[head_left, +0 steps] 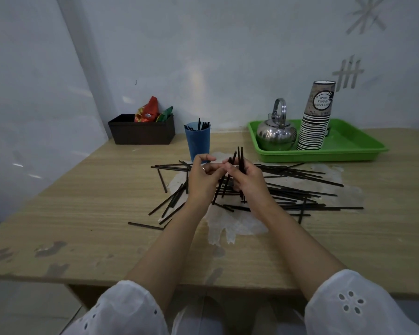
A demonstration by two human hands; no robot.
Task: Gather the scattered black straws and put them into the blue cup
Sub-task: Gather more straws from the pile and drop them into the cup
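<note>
Desk (82,213): one, pale wood-grain laminate, with worn whitish patches.
Black straws (300,189): thin, straight and matte, too many to count; most are scattered flat and criss-crossed at mid-desk.
Blue cup (197,141): one, smooth tapered plastic, upright just behind the pile; several straws are held in it.
Right hand (246,176): fingers are curled round a small upright bundle of straws (240,155).
Left hand (203,176): loosely curled beside the bundle, thumb and forefinger apart; whether a straw is held cannot be told.
Green tray (348,151): one, plastic, carrying one shiny steel kettle (275,135) and one stack of paper cups (315,126).
Dark box (142,134): one, rectangular, with foil packets (148,112) inside.
</note>
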